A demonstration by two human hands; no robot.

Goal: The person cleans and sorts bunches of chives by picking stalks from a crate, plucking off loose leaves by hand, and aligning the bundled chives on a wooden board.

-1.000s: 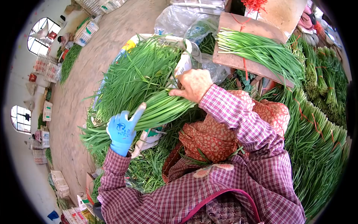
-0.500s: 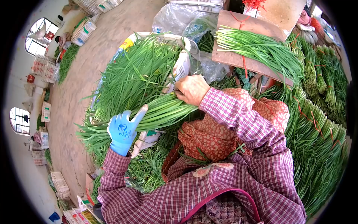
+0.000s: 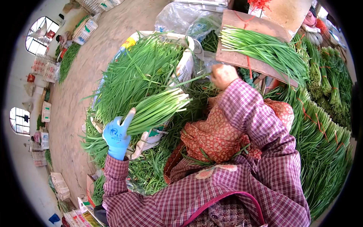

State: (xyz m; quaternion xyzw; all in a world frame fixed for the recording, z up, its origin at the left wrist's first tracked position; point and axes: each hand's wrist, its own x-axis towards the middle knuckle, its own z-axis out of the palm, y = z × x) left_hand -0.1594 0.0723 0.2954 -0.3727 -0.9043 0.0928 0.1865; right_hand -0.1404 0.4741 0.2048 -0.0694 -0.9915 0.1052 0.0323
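My left hand (image 3: 117, 135), in a blue glove, is closed around a bunch of garlic chives (image 3: 157, 109), thumb over the top. The pale cut ends point right and the leafy ends hang past the glove at the left. My bare right hand (image 3: 223, 75) is apart from the bunch, fingers pinched and slightly blurred. A thin green blade (image 3: 199, 78) trails leftward from its fingertips. Behind the bunch, loose chives (image 3: 141, 72) fill a lined basket (image 3: 185, 68).
At upper right a board (image 3: 236, 20) carries another chive bunch (image 3: 264, 49) beside red ties (image 3: 259, 4). Tied bundles (image 3: 321, 140) stand along the right. A patterned cloth (image 3: 211, 136) covers the lap. Loose greens (image 3: 151, 174) lie below the basket. Other crates and a person are far left.
My right hand has left the bunch and moved right, drawing a green blade along. The bunch's pale ends now show. My left hand has shifted slightly left and down.
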